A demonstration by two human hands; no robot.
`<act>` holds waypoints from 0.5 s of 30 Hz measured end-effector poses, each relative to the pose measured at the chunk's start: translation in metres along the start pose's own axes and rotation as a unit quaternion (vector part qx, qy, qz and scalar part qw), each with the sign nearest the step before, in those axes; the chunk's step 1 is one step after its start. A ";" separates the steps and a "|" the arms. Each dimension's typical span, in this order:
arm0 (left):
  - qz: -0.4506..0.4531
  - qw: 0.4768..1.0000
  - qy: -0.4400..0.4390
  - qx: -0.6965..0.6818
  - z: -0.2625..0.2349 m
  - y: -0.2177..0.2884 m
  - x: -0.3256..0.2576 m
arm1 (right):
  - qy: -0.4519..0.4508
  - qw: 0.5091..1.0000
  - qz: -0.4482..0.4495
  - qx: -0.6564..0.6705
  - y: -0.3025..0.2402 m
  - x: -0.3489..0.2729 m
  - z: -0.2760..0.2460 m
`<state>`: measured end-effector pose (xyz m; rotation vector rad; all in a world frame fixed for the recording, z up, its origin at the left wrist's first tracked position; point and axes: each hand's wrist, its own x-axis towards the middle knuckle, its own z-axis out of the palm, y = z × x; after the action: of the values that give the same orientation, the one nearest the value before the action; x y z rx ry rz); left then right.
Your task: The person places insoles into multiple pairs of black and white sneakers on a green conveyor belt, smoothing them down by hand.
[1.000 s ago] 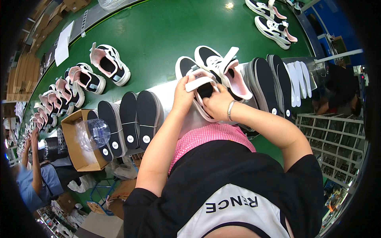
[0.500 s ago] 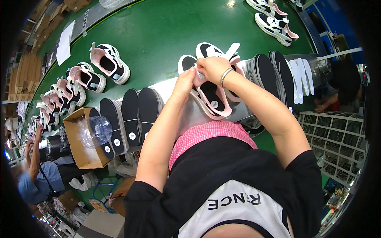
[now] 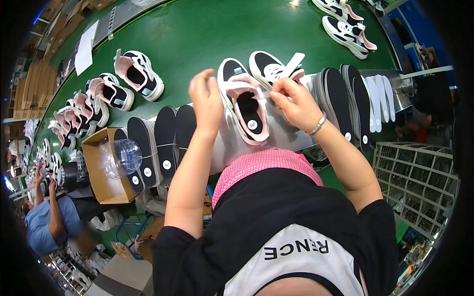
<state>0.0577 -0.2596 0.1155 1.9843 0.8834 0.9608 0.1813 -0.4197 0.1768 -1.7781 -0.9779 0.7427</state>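
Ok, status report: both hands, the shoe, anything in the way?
Left hand open, beside the shoe's left edge. Right hand pinching at its strap. Pink-lined shoe sole-down on grey shelf. Second shoe close behind.

Both my bare forearms reach forward, elbows bent. My left hand (image 3: 206,101) is raised, fingers loosely curled and open. My right hand (image 3: 292,101) pinches, fingers drawn together, wrist banded.
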 end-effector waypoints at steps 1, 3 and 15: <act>-0.006 0.999 0.040 -0.009 -0.017 0.023 -0.005 | 0.024 0.999 -0.026 -0.014 -0.004 -0.005 0.004; -0.025 0.968 -0.080 -0.236 -0.035 0.069 -0.025 | 0.007 0.991 -0.084 -0.101 -0.010 -0.020 0.009; -0.219 0.855 0.229 0.411 -0.203 0.028 -0.027 | 0.033 0.886 -0.013 -0.463 0.042 -0.066 -0.031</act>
<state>-0.1183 -0.2297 0.2195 2.0515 2.2067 0.8609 0.1859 -0.5008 0.1539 -2.5627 -1.4422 0.1585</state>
